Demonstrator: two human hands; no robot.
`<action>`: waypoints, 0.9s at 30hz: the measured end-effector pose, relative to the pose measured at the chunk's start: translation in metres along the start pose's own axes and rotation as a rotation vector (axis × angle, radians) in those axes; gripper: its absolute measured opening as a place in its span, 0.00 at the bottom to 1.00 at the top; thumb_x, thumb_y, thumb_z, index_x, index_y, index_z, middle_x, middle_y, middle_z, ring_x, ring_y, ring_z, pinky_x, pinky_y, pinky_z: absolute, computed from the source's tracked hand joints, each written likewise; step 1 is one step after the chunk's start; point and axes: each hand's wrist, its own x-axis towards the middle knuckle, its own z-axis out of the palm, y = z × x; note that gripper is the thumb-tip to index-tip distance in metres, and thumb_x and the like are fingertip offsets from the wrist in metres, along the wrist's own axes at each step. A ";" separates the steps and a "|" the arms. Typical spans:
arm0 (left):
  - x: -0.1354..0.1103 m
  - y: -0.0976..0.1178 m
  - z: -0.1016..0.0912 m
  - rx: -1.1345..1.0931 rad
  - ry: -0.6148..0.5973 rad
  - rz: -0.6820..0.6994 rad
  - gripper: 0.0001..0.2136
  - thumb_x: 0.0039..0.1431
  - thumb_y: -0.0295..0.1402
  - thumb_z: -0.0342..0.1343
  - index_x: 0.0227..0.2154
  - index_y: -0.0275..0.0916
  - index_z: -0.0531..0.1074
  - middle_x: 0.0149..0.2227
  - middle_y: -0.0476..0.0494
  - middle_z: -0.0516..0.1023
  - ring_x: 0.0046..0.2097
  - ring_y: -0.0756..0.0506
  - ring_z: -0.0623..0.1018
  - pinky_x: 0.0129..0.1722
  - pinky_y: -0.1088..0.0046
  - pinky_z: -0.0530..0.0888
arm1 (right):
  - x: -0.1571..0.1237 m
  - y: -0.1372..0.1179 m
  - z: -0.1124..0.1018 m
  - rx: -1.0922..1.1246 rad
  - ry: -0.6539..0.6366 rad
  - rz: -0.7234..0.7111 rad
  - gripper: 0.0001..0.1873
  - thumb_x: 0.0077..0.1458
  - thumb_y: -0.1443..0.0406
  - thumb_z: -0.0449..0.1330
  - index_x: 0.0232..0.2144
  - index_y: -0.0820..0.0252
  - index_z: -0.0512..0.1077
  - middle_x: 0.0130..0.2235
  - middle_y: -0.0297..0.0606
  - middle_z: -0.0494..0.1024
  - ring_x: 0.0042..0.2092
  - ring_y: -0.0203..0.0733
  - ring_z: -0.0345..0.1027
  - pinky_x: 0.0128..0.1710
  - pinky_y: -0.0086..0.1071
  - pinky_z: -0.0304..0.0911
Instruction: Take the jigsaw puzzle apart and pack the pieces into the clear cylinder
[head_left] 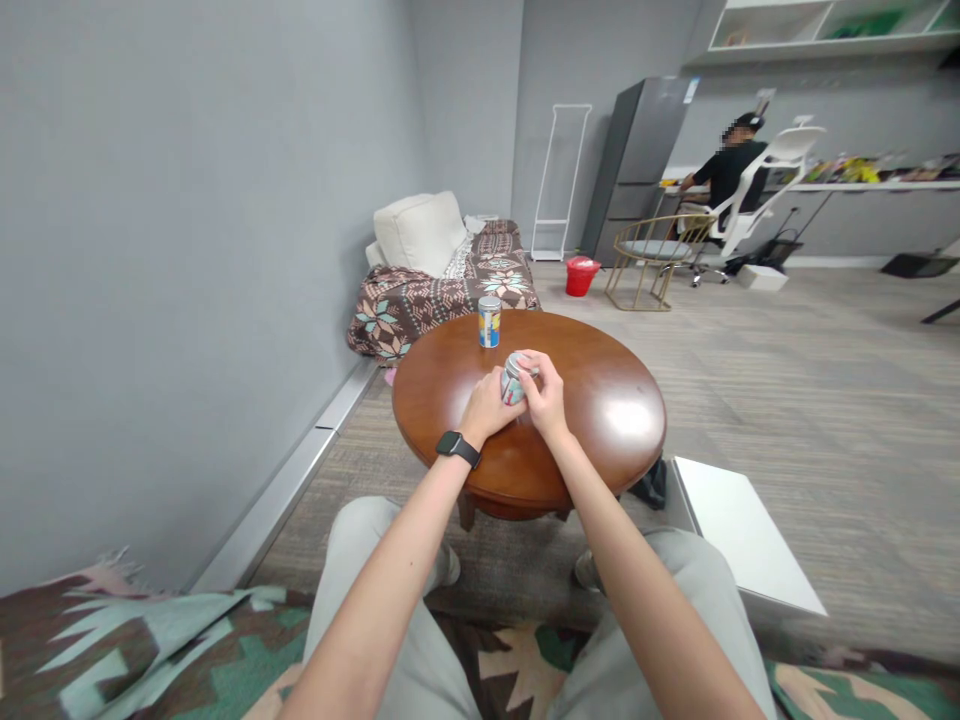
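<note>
Both my hands meet over the middle of a round brown wooden table (615,420). My left hand (487,408), with a black watch on its wrist, wraps around the side of a silver and red drink can (513,378). My right hand (544,395) grips the same can from the right, fingers curled over its top. A second can (489,321), blue and yellow with a silver lid, stands upright at the far side of the table, apart from both hands.
A patterned sofa (442,295) with a cream cushion lies beyond the table by the grey wall. A white low box (739,535) sits right of the table. Farther off are a red bucket (581,276), a gold chair (656,255), and a person seated at a desk (727,170).
</note>
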 end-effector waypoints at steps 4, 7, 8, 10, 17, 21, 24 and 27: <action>-0.001 0.000 -0.001 -0.022 -0.010 -0.072 0.20 0.52 0.38 0.61 0.47 0.38 0.66 0.42 0.39 0.79 0.44 0.38 0.79 0.41 0.67 0.73 | 0.006 -0.001 0.001 0.061 -0.084 0.028 0.12 0.57 0.53 0.58 0.35 0.55 0.69 0.45 0.43 0.75 0.48 0.48 0.70 0.51 0.42 0.65; -0.001 -0.001 -0.003 -0.046 -0.039 -0.107 0.25 0.51 0.37 0.62 0.52 0.39 0.64 0.44 0.40 0.80 0.46 0.38 0.80 0.43 0.67 0.74 | 0.008 -0.004 0.002 0.103 -0.136 0.041 0.12 0.56 0.54 0.59 0.32 0.55 0.68 0.46 0.42 0.76 0.48 0.48 0.71 0.51 0.42 0.64; -0.001 0.000 -0.004 -0.050 -0.046 -0.115 0.26 0.51 0.36 0.62 0.54 0.40 0.64 0.45 0.40 0.80 0.46 0.38 0.80 0.43 0.67 0.74 | 0.008 -0.005 0.003 0.121 -0.148 0.053 0.12 0.55 0.54 0.60 0.32 0.56 0.67 0.46 0.42 0.77 0.47 0.48 0.71 0.51 0.42 0.65; -0.001 0.000 -0.005 -0.056 -0.052 -0.121 0.28 0.50 0.35 0.63 0.55 0.41 0.65 0.46 0.41 0.80 0.47 0.38 0.80 0.45 0.67 0.74 | 0.008 -0.008 0.003 0.150 -0.168 0.080 0.14 0.55 0.52 0.60 0.32 0.56 0.66 0.46 0.42 0.77 0.47 0.48 0.71 0.50 0.41 0.65; 0.001 -0.001 -0.004 -0.072 -0.077 -0.112 0.27 0.44 0.32 0.66 0.51 0.41 0.69 0.46 0.41 0.81 0.48 0.36 0.79 0.46 0.66 0.74 | 0.014 -0.013 0.002 0.020 -0.189 0.197 0.20 0.48 0.50 0.65 0.27 0.55 0.62 0.42 0.42 0.79 0.43 0.46 0.72 0.48 0.41 0.67; 0.000 -0.003 -0.003 -0.094 -0.095 -0.096 0.27 0.45 0.32 0.65 0.52 0.41 0.69 0.45 0.42 0.81 0.47 0.37 0.80 0.45 0.66 0.74 | 0.020 -0.013 -0.001 0.100 -0.315 0.194 0.20 0.48 0.50 0.65 0.27 0.55 0.61 0.43 0.41 0.80 0.44 0.46 0.73 0.48 0.41 0.67; -0.001 -0.005 -0.001 -0.136 -0.073 -0.058 0.29 0.46 0.33 0.64 0.54 0.40 0.67 0.48 0.41 0.80 0.49 0.38 0.79 0.47 0.66 0.74 | 0.017 -0.012 0.003 0.132 -0.283 0.183 0.19 0.49 0.51 0.63 0.29 0.54 0.60 0.43 0.42 0.79 0.44 0.47 0.73 0.48 0.42 0.67; -0.002 -0.006 -0.001 -0.142 -0.067 -0.031 0.30 0.47 0.32 0.64 0.55 0.39 0.65 0.49 0.40 0.79 0.49 0.38 0.79 0.47 0.67 0.74 | 0.007 -0.012 0.011 0.094 -0.144 0.174 0.17 0.51 0.52 0.62 0.31 0.54 0.59 0.44 0.42 0.77 0.46 0.47 0.72 0.51 0.42 0.65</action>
